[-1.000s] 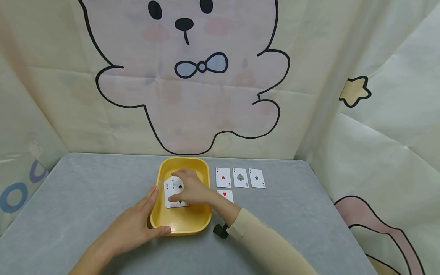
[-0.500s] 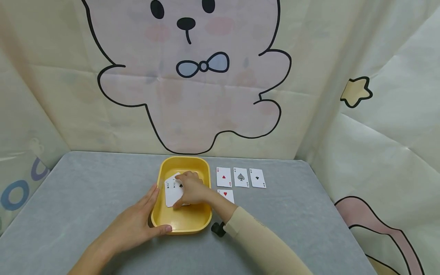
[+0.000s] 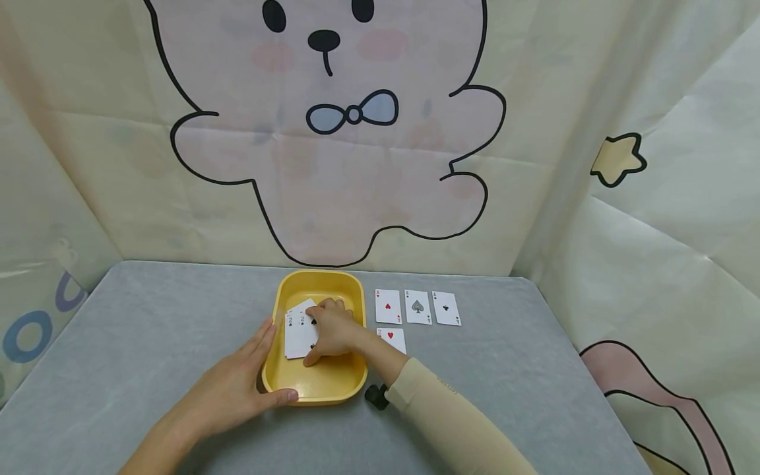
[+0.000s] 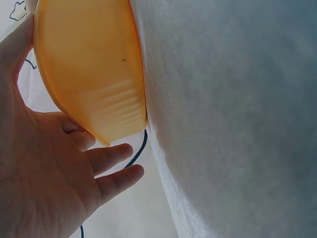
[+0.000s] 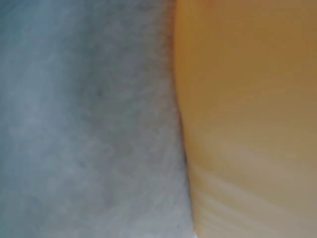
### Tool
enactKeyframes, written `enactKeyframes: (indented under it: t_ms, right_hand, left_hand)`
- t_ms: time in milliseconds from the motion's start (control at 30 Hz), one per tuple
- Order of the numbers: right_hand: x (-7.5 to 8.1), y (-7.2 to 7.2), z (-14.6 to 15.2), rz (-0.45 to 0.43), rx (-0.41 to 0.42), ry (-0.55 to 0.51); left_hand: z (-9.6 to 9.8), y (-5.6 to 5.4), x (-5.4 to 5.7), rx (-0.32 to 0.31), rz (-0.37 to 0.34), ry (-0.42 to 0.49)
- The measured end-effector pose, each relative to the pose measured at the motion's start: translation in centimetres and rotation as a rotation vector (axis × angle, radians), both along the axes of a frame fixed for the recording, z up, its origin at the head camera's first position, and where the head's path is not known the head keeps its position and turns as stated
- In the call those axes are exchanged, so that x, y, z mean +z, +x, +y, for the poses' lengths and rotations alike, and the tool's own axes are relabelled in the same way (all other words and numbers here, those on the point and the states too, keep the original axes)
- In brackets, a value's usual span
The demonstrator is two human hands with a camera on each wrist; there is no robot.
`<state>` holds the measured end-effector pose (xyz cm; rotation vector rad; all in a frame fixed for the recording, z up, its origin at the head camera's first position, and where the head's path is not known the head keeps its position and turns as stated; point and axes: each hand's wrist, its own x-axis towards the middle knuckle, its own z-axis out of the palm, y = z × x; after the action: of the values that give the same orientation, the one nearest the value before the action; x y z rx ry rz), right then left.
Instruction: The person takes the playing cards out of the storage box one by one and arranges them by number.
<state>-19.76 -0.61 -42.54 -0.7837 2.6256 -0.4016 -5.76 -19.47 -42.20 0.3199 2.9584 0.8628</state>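
Observation:
A yellow tray (image 3: 320,389) stands on the table with a small overlapping pile of playing cards (image 3: 299,340) in it; the corner marks of two 2s show. My left hand (image 3: 231,389) holds the tray at its near left corner, thumb on the near rim and fingers along the left side. In the left wrist view two fingers of the left hand (image 4: 54,163) extend below the rim, apart from the tray. My right hand (image 3: 335,330) reaches over the tray and grips a card on the pile between thumb and fingertips. It hides the pile's right part.
Right of the tray lie an ace of hearts (image 3: 388,307), an ace of spades (image 3: 418,307) and an ace of clubs (image 3: 446,308) in a row. Below them, a 2 of hearts (image 3: 392,338) is partly covered by the right forearm. A printed cloth (image 3: 534,218) hangs behind the table.
My right hand has shifted slightly right over the cards, and its thumb has slid down to the pile's lower edge. More of the pile's face shows. My left hand stays on the tray.

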Motion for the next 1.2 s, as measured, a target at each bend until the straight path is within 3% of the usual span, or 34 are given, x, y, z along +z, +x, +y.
enactKeyframes:
  t_ms: [333,667,1200]
  right_hand:
    - [0.7,0.0,0.1,0.018,0.02,-0.007]
    - [2.3,0.0,0.8,0.038,0.054,-0.074]
    - [4.1,-0.2,3.8,0.008,0.042,-0.326]
  left_hand:
    - [-0.1,0.1,-0.1,-0.016,0.035,-0.004]
    - [0.0,0.1,-0.2,-0.005,0.006,0.012]
    - [-0.1,0.1,-0.1,-0.007,0.023,0.001]
